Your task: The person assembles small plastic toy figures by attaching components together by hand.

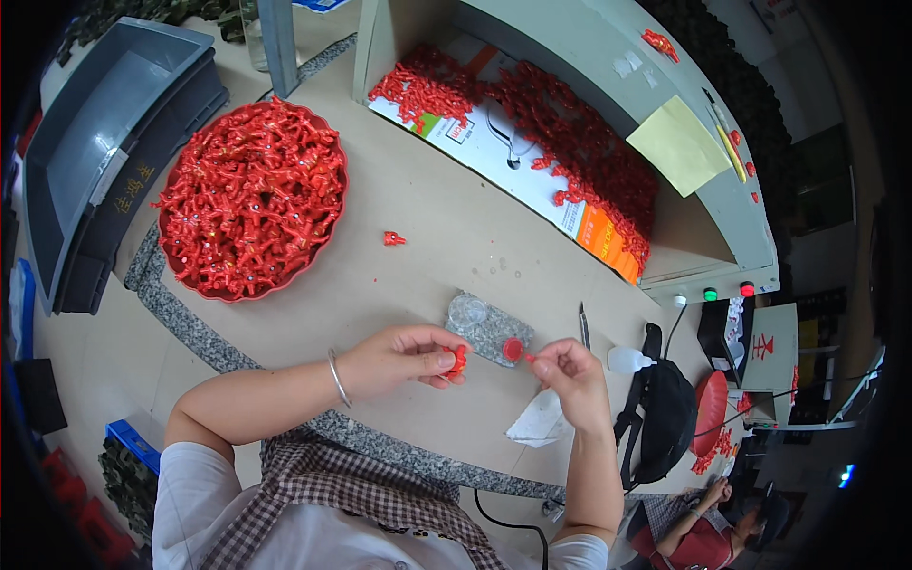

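Note:
My left hand [408,359], with a bangle at the wrist, pinches a small red plastic figure [457,360] between thumb and fingers. My right hand [570,372] is closed in a pinch; a tiny red bit [530,358] shows at its fingertips, too small to name. Between the hands lies a grey speckled stone slab [489,334]. A clear round dish [466,311] and a small red round cap or dish [513,349] sit on it, the red one beside my right fingertips. Another small red figure [393,238] lies alone farther off on the table.
A round red tray [339,204] heaped with red figures stands left, beside stacked grey bins [114,142]. More figures fill the shelf [560,133] ahead. Tweezers [584,326], a white bottle [627,360], tissue [538,421] and a black bag [668,418] lie right. Another person [708,532] sits at lower right.

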Available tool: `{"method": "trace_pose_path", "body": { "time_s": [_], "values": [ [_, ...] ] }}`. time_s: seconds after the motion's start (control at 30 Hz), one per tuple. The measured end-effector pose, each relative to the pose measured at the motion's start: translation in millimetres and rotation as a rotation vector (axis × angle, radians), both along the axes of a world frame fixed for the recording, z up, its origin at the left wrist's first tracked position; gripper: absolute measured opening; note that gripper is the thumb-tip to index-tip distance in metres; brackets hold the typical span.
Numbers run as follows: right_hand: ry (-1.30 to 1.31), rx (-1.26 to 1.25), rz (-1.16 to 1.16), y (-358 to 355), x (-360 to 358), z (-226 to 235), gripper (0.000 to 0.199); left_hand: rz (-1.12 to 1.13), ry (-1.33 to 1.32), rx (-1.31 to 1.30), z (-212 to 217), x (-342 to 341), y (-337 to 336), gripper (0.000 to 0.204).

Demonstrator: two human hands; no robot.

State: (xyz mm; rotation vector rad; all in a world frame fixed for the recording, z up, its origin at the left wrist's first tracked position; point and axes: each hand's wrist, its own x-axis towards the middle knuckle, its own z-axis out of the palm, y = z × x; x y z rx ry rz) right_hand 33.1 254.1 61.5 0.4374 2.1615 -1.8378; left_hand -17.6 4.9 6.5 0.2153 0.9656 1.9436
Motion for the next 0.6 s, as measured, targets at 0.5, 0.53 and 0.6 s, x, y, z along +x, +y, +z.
{"method": "trace_pose_path", "body": {
  "time_s": [0.5,0.53,0.6],
  "values": [
    [0.405,0.287,0.497,-49,-7,17,0.01,-0.12,0.103,-0.024,-1,3,0,0.032],
    [0.428,0.321,0.513,-50,-7,17,0.01,-0.113,0.115,-0.025,-2,3,0,0.032],
    [0.54,0.395,0.546,-52,-7,16,0.012,-0.088,0.169,-0.049,-6,5,0,0.03]
  ]
}}
